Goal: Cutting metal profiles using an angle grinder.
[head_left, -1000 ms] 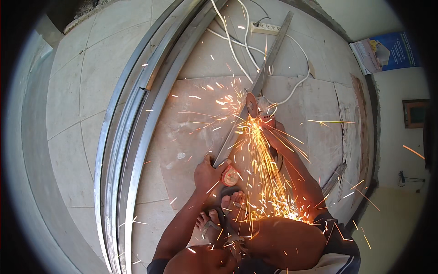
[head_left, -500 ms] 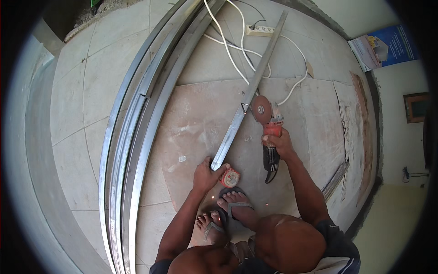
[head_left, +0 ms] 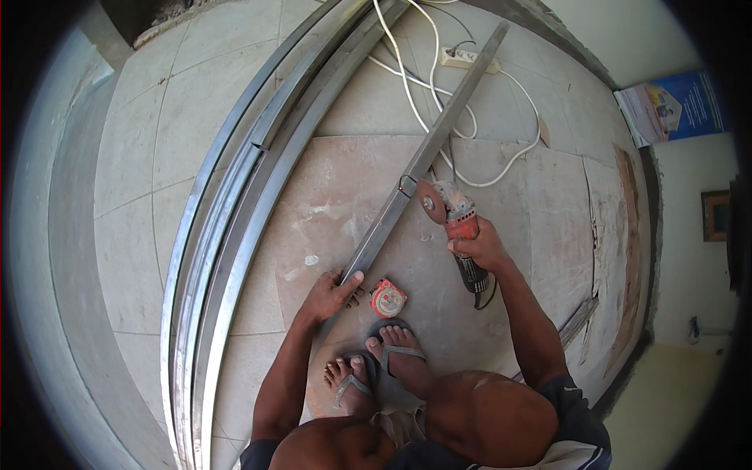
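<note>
My left hand (head_left: 333, 296) is closed around the near part of a long metal bar (head_left: 376, 231) that slants away to the far right. A notch is cut into the bar about midway along. In my right hand (head_left: 482, 247) is a red and black angle grinder (head_left: 462, 227), its brown disc (head_left: 430, 200) just right of the notch and seemingly apart from the bar. Whether the disc is spinning cannot be told. A red tape measure (head_left: 387, 298) lies right of my left hand, in front of my sandalled feet.
Several long metal channels (head_left: 239, 211) run along the left. A white power strip (head_left: 462, 59) with looping white cable (head_left: 501, 182) lies beyond the grinder. A worn board (head_left: 329, 176) covers tiles (head_left: 125, 219). A blue printed box or poster (head_left: 681, 110) is at the right wall.
The bar has slid toward me and rolled, so its notch shows differently. My left hand has shifted left on it. The grinder has come lower, its disc turned more edge-on. No sparks show now.
</note>
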Action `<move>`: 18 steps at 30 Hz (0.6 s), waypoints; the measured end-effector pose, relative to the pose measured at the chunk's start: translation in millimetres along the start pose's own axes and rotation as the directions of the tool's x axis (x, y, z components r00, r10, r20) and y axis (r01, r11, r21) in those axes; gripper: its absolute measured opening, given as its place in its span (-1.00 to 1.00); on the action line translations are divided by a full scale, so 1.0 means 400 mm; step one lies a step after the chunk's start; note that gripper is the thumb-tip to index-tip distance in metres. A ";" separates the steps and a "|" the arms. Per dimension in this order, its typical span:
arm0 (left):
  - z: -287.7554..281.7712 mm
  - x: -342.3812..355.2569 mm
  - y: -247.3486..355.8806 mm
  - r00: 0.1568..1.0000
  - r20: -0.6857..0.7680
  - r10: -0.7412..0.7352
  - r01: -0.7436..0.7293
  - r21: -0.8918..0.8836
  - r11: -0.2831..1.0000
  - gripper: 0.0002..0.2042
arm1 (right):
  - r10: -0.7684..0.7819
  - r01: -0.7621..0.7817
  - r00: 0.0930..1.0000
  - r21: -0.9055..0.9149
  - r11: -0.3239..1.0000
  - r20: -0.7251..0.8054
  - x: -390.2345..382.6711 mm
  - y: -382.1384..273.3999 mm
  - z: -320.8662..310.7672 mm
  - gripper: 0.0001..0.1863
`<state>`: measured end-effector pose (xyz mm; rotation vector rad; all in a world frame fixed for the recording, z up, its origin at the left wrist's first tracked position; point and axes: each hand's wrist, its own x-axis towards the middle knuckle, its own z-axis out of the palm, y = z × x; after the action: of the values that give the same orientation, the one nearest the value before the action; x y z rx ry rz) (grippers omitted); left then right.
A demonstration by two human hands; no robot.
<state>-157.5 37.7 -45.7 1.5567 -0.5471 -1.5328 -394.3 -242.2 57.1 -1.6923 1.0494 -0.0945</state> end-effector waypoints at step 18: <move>0.010 -0.023 0.024 0.996 -0.082 0.042 -0.041 0.006 0.999 -0.50 | 0.078 -0.053 0.987 -0.167 0.984 0.141 0.096 -0.075 -0.008 -0.50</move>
<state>-160.0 38.8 -32.2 1.5938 -0.5332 -1.4311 -355.2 -269.6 66.4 -1.7802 1.0231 0.1612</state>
